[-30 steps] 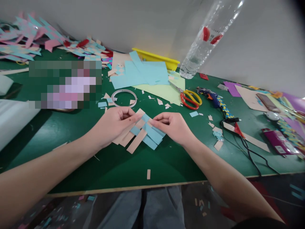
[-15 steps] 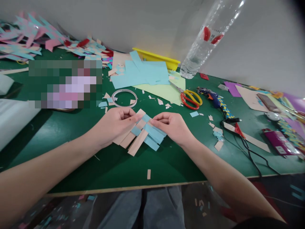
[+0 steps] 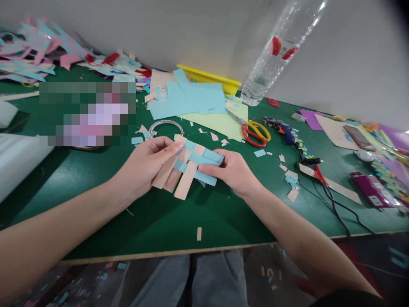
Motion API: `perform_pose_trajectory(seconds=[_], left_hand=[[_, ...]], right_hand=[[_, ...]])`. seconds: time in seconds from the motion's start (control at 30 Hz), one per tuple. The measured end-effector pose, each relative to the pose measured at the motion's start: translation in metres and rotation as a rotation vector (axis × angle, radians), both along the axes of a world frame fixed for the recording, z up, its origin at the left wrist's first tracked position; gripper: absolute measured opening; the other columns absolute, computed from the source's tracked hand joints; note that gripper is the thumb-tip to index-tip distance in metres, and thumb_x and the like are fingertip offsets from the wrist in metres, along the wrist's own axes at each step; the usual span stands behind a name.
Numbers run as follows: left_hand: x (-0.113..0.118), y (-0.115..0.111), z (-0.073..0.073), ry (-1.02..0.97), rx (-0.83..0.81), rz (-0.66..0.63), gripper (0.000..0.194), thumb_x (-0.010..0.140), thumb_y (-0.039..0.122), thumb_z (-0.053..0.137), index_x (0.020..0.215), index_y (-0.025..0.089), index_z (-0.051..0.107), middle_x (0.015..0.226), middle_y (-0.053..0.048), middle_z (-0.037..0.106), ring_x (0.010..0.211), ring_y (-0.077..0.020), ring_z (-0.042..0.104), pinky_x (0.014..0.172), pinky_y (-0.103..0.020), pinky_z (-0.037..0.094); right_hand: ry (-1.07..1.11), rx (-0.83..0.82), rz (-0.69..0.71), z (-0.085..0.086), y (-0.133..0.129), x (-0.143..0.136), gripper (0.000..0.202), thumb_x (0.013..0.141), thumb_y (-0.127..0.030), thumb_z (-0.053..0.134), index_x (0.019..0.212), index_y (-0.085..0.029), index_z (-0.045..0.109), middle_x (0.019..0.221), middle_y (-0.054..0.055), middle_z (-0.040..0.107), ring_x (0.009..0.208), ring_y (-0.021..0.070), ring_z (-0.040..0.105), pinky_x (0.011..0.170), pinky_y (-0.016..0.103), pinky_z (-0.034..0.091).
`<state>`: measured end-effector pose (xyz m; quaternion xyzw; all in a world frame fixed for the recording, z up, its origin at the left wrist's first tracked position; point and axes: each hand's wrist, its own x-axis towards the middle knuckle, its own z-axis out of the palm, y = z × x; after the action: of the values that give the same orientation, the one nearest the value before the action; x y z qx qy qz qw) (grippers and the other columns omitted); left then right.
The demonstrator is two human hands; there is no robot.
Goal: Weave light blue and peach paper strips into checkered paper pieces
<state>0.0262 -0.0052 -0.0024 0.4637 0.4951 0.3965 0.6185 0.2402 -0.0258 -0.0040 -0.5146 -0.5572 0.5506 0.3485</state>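
Between my hands is a small piece woven from blue and beige paper strips (image 3: 189,168), lifted a little above the green table. My left hand (image 3: 150,164) pinches its upper left corner, thumb on top. On the other side, my right hand (image 3: 231,170) grips the blue strip ends, with its thumb pressed on the front near the middle. Loose beige strip ends hang toward me at the lower left, and blue ends point to the right. The fingers behind the weave are partly hidden.
Beyond my hands lie a tape roll (image 3: 166,127), blue paper sheets (image 3: 198,98) and scissors (image 3: 254,130). A water bottle (image 3: 271,55) leans at the back. Paper scraps, a corded tool (image 3: 286,132) and a purple case (image 3: 377,190) are on the right. Paper-strip piles (image 3: 41,51) fill the back left.
The woven piece has turned and tilted up, so its blue strips point more to the right. My right hand's thumb has moved down onto its front, with fingers now behind it.
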Motion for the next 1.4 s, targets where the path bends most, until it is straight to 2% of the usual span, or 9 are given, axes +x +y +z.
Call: perform_pose_trajectory(seconds=[0.23, 0.4, 0.57, 0.67, 0.77, 0.9, 1.13, 1.27, 1.4], left_hand=[[0.001, 0.002, -0.005, -0.005, 0.011, -0.034, 0.029, 0.078, 0.045, 0.076, 0.086, 0.019, 0.065, 0.079, 0.001, 0.065, 0.068, -0.0137, 0.061, 0.06, -0.024, 0.05], [0.003, 0.001, -0.001, -0.003, 0.023, -0.126, 0.027, 0.077, 0.038, 0.077, 0.093, 0.018, 0.067, 0.093, -0.003, 0.072, 0.084, -0.0172, 0.067, 0.073, -0.026, 0.055], [0.0, 0.002, 0.002, 0.027, 0.018, -0.207, 0.025, 0.074, 0.036, 0.081, 0.08, 0.016, 0.067, 0.079, -0.003, 0.071, 0.076, -0.0162, 0.068, 0.068, -0.026, 0.056], [0.0, 0.002, 0.002, 0.053, 0.028, -0.167, 0.028, 0.075, 0.036, 0.081, 0.071, 0.016, 0.062, 0.072, 0.0, 0.068, 0.069, -0.0125, 0.064, 0.066, -0.024, 0.054], [0.0, 0.002, 0.002, 0.04, 0.06, -0.09, 0.024, 0.079, 0.034, 0.077, 0.073, 0.018, 0.061, 0.074, 0.003, 0.066, 0.071, -0.0098, 0.061, 0.068, -0.022, 0.051], [0.0, 0.002, 0.002, 0.053, 0.156, -0.03, 0.025, 0.078, 0.031, 0.078, 0.069, 0.018, 0.058, 0.07, 0.004, 0.06, 0.066, -0.008, 0.054, 0.061, -0.02, 0.045], [0.0, 0.001, -0.001, 0.181, 0.29, -0.098, 0.025, 0.078, 0.038, 0.076, 0.074, 0.019, 0.062, 0.067, 0.003, 0.061, 0.064, -0.0103, 0.057, 0.064, -0.023, 0.046], [0.001, 0.0, 0.001, 0.228, 0.321, -0.136, 0.027, 0.075, 0.041, 0.077, 0.089, 0.021, 0.066, 0.083, -0.001, 0.07, 0.074, -0.0165, 0.065, 0.07, -0.028, 0.052], [-0.001, 0.003, 0.0, 0.373, 0.413, -0.184, 0.025, 0.074, 0.044, 0.073, 0.079, 0.021, 0.065, 0.078, -0.001, 0.068, 0.074, -0.0187, 0.064, 0.069, -0.029, 0.05]], right_hand=[[0.023, 0.043, -0.049, 0.001, 0.002, 0.004, 0.032, 0.069, -0.043, 0.082, 0.084, -0.018, 0.068, 0.076, -0.001, 0.066, 0.066, 0.0119, 0.058, 0.059, 0.025, 0.047], [0.077, 0.065, -0.077, 0.002, 0.005, 0.006, 0.031, 0.071, -0.04, 0.081, 0.093, -0.019, 0.073, 0.088, 0.002, 0.073, 0.077, 0.015, 0.065, 0.073, 0.031, 0.054], [0.067, 0.103, -0.116, 0.004, 0.006, 0.009, 0.027, 0.07, -0.041, 0.082, 0.086, -0.02, 0.074, 0.087, 0.002, 0.074, 0.078, 0.0148, 0.066, 0.075, 0.031, 0.055], [0.105, 0.095, -0.133, 0.006, 0.005, 0.01, 0.029, 0.072, -0.044, 0.08, 0.086, -0.02, 0.073, 0.083, 0.002, 0.072, 0.072, 0.0136, 0.064, 0.069, 0.029, 0.054], [0.19, 0.078, -0.126, 0.008, 0.004, 0.008, 0.033, 0.072, -0.045, 0.081, 0.092, -0.02, 0.071, 0.091, 0.003, 0.073, 0.077, 0.0143, 0.066, 0.071, 0.029, 0.055], [0.102, 0.113, -0.091, 0.006, 0.001, 0.004, 0.038, 0.07, -0.045, 0.082, 0.096, -0.019, 0.071, 0.094, 0.006, 0.073, 0.084, 0.0181, 0.068, 0.075, 0.031, 0.055], [-0.175, 0.326, -0.119, 0.007, -0.003, 0.004, 0.03, 0.075, -0.046, 0.077, 0.077, -0.017, 0.068, 0.072, 0.002, 0.067, 0.067, 0.0154, 0.059, 0.06, 0.029, 0.047], [-0.232, 0.471, -0.108, 0.012, -0.006, 0.004, 0.018, 0.081, -0.037, 0.073, 0.081, -0.02, 0.072, 0.079, 0.003, 0.07, 0.074, 0.0167, 0.062, 0.067, 0.031, 0.049], [-0.261, 0.639, -0.026, 0.012, -0.006, 0.004, 0.008, 0.086, -0.029, 0.067, 0.086, -0.023, 0.074, 0.086, 0.003, 0.072, 0.08, 0.017, 0.063, 0.071, 0.031, 0.051]])
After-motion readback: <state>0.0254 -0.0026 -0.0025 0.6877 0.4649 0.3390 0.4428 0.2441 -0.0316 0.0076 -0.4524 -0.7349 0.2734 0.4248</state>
